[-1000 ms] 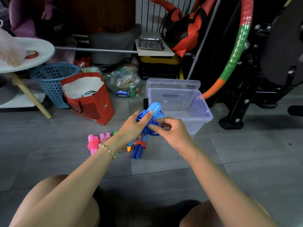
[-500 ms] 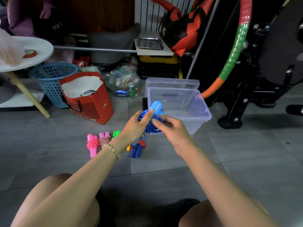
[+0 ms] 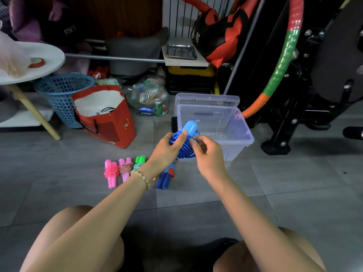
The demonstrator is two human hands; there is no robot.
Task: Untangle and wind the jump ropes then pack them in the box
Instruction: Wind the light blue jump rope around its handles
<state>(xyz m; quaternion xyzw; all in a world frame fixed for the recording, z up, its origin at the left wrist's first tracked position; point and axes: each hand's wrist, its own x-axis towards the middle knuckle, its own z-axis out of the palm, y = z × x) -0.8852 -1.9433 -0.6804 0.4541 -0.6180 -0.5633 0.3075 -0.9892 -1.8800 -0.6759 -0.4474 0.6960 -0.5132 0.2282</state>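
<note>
In front of the clear box (image 3: 242,124), I see the blue jump rope (image 3: 186,149) held above the floor (image 3: 294,183). The left hand (image 3: 164,154) grips its handles and hides their lower ends. The right hand (image 3: 211,159) pinches the cord. Cord: glossy blue, looped round light-blue handles. The left wrist partly covers the wound ropes (image 3: 112,171) on the floor.
</note>
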